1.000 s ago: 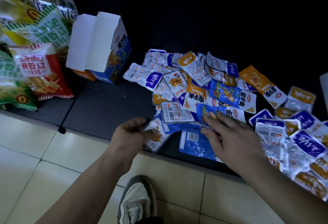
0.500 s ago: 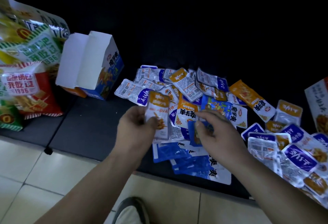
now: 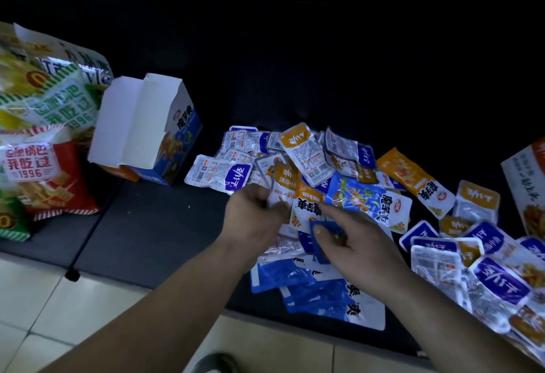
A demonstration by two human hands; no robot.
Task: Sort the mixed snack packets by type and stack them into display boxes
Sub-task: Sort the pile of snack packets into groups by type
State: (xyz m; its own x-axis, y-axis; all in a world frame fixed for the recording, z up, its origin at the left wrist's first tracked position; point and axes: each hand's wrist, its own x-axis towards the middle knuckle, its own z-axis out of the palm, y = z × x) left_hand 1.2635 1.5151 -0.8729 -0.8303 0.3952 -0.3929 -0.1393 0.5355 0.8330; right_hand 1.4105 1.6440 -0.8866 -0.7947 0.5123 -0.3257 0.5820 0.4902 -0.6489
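Mid-sort: you pick packets by type
Your left hand (image 3: pixel 253 216) grips an orange-topped packet (image 3: pixel 282 185), right hand (image 3: pixel 358 244) pinches a blue packet (image 3: pixel 327 229); next, find each its display box (image 3: pixel 182 133)

Left hand (image 3: pixel 253 216): was low at the near edge of the pile (image 3: pixel 365 198), now raised, pinching the orange-topped packet (image 3: pixel 283 185).
Right hand (image 3: pixel 354 244): lifted off the pile, now grips a small blue packet (image 3: pixel 326 227), forefinger stretched toward 10 o'clock.
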